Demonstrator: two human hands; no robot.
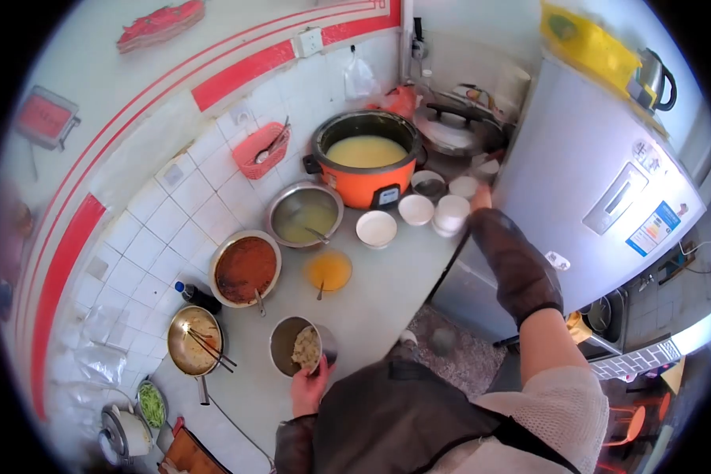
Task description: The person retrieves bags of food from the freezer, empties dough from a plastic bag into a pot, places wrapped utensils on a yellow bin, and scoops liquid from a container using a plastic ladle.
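"Bowl stack (451, 213): where, seen from the right hand (480, 196)?"

"Just beside, at about eight o'clock. Near the far edge of the spread of dishes on the worktop (371, 292)."

"Touching?"

"Cannot tell. Too blurred around the fingers."

"And the right grip, wide or narrow?"

"Cannot tell that either. Arm stretched out towards one o'clock, hand small and partly lost beyond the sleeve (513, 261)."

"Any long axis to match?"

"None to speak of across the top. Round and white, apparently upright, so direction of approach more telling than turn of wrist."

"Nearer hand?"

"Right, by a good way. Left hand (311, 389) well apart, down at seven o'clock from the stack."

"Busy, the left?"

"Closed on the pot (281, 344), at about five o'clock on the rim. Pale food (306, 347) inside, against the wall at three o'clock."

"Neighbours to mind around the stack?"

"Small bowl (415, 210) close by at nine o'clock, white dish (464, 187) behind at one, dark-filled bowl (430, 186) at about eleven. Further off, at ten, orange cooker (363, 183). Fridge (561, 174) to the right, at about two or three o'clock, leaving little room on that side."
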